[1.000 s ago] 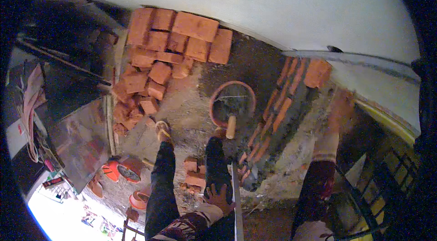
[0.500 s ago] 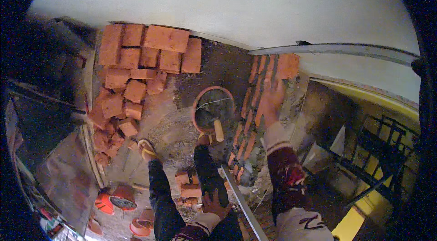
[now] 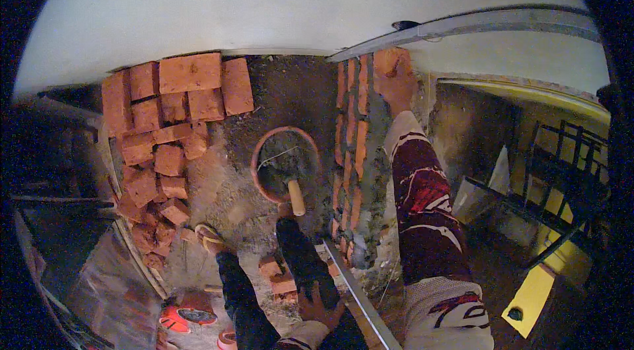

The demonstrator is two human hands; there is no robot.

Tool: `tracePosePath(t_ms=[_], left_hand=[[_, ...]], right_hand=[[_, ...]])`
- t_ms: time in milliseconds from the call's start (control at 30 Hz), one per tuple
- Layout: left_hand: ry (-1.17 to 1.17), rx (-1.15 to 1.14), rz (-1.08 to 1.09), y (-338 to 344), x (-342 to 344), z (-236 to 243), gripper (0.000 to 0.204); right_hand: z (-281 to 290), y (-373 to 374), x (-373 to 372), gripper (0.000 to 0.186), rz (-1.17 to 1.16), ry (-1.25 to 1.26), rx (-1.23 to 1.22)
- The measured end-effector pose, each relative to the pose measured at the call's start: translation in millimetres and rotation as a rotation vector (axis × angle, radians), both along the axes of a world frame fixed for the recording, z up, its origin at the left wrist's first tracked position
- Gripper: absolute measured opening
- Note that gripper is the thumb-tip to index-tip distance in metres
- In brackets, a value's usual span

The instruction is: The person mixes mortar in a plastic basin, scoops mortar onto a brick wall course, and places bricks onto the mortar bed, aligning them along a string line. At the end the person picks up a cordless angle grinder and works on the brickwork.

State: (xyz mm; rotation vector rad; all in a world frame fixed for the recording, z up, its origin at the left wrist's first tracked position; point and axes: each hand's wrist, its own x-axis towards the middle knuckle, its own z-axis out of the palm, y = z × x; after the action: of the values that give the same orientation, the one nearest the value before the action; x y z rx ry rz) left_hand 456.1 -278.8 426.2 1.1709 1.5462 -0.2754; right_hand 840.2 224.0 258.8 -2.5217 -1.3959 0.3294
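Observation:
My right hand (image 3: pixel 397 89) reaches to the far end of a low brick wall (image 3: pixel 350 145), its fingers closed over an orange brick (image 3: pixel 389 58) that lies on top there. The nearer stretch of the wall's top shows grey mortar beside the bricks. My left hand (image 3: pixel 322 307) rests on my right leg with its fingers spread, holding nothing. Between my feet and the wall stands a round tub (image 3: pixel 255 175) of grey mortar. A tool's wooden handle (image 3: pixel 296 198) juts over the tub's near rim; the tool's other end is not distinct.
Stacked bricks (image 3: pixel 189 72) fill the far left, with broken ones nearer. A metal bar (image 3: pixel 360 297) slants beside my right leg; another long bar (image 3: pixel 475 20) runs along the white wall. A black metal frame (image 3: pixel 568 158) stands right. Orange tubs (image 3: pixel 175 319) sit at lower left.
My right hand has moved forward onto the far brick, and its arm is stretched further. The view has shifted to the right. My left hand stays on my leg.

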Motion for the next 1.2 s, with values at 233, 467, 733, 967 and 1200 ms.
tracePosePath(t_ms=[233, 467, 733, 967, 1200], left_hand=[[-0.047, -0.131, 0.049, 37.9, -0.9, 11.2, 0.109], [0.071, -0.035, 0.032, 4.3, 15.3, -6.5, 0.109], [-0.032, -0.106, 0.096, -3.2, 8.7, -13.5, 0.116], [-0.041, -0.29, 0.05, 20.1, 5.2, 1.7, 0.119], [-0.024, -0.281, 0.048, 32.9, 7.9, 3.2, 0.115]], right_hand=[[6.4, -3.7, -17.1, 0.037, 0.019, -0.249, 0.258], [-26.7, -18.1, 15.4, 0.103, -0.061, 0.001, -0.174], [-17.7, -10.8, 0.7, 0.105, -0.19, -0.176, -0.323], [-18.7, -16.0, 0.5, 0.103, -0.191, -0.154, -0.192], [-39.2, -20.9, 16.2, 0.105, 0.085, -0.229, 0.039]])
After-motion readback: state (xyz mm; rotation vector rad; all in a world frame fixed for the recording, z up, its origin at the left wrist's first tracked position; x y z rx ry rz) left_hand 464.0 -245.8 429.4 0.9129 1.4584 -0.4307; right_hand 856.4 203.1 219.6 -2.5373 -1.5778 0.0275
